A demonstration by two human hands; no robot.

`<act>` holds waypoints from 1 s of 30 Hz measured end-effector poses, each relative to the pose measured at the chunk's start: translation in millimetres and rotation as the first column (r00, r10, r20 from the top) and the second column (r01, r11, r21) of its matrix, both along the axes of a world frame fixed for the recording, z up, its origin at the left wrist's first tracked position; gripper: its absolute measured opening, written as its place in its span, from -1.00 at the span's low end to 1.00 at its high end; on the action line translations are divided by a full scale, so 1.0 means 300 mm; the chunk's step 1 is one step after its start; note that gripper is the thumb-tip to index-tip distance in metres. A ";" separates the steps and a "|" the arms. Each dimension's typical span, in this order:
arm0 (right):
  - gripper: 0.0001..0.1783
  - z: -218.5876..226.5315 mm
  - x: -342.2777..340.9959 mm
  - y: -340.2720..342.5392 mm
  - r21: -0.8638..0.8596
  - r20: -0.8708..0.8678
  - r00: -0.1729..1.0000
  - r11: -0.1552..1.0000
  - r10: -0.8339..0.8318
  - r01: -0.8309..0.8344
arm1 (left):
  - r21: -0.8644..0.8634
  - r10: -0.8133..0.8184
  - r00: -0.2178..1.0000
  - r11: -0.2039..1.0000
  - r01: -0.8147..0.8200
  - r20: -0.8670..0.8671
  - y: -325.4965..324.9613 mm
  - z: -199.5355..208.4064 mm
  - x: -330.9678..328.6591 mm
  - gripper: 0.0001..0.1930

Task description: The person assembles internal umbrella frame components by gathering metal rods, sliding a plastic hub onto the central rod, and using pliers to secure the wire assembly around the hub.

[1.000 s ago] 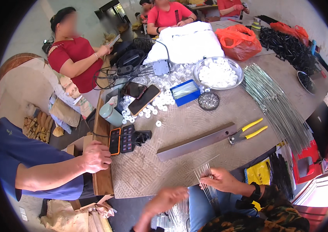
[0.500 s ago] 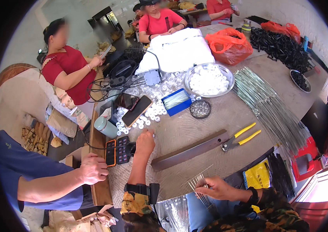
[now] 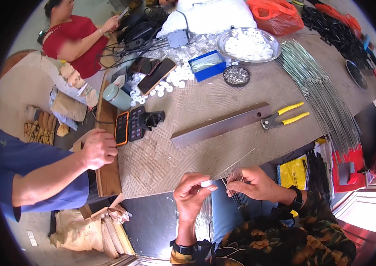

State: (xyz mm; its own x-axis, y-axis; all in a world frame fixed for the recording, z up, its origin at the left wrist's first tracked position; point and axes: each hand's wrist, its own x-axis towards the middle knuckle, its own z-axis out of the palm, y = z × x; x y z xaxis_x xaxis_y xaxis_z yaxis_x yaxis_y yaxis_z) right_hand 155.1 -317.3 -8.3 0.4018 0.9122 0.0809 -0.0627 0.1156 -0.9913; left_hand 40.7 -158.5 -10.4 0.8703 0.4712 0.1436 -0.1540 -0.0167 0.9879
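My left hand (image 3: 192,195) pinches a small white plastic piece (image 3: 206,183) between thumb and fingertips, just left of the rods. A bundle of thin metal rods (image 3: 239,197) is gripped in my right hand (image 3: 253,182), held above my lap. One rod (image 3: 241,158) slants apart from the rest, its lower end close to the white piece; whether it enters the piece is too small to tell. Similar white pieces (image 3: 250,44) fill a metal bowl (image 3: 274,56), and others lie loose by two phones (image 3: 157,75).
On the table are a steel bar (image 3: 221,125), yellow-handled cutters (image 3: 285,116), a blue box (image 3: 207,66), a dish of small metal parts (image 3: 236,76) and a long rod pile (image 3: 316,88). A co-worker's hand (image 3: 99,148) rests at the wooden edge. Another person (image 3: 75,40) stands far left.
My left hand has come back from the table by the phones to beside my right hand, now with a white piece in it. The view has tilted downward.
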 end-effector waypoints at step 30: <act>-0.90 0.029 -0.100 0.047 -0.031 0.098 0.995 0.999 -0.008 0.011 | -0.227 0.209 0.963 0.959 -0.168 0.171 -0.047 0.058 -0.023 -0.78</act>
State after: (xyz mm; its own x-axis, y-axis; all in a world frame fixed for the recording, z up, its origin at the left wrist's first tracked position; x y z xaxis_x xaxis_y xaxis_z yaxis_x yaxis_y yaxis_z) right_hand 125.1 -303.3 0.4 0.4019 0.9111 0.0920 0.0361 0.0847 -0.9958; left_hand 33.8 -172.4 7.0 0.7282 0.6614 0.1796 -0.3548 0.1397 0.9244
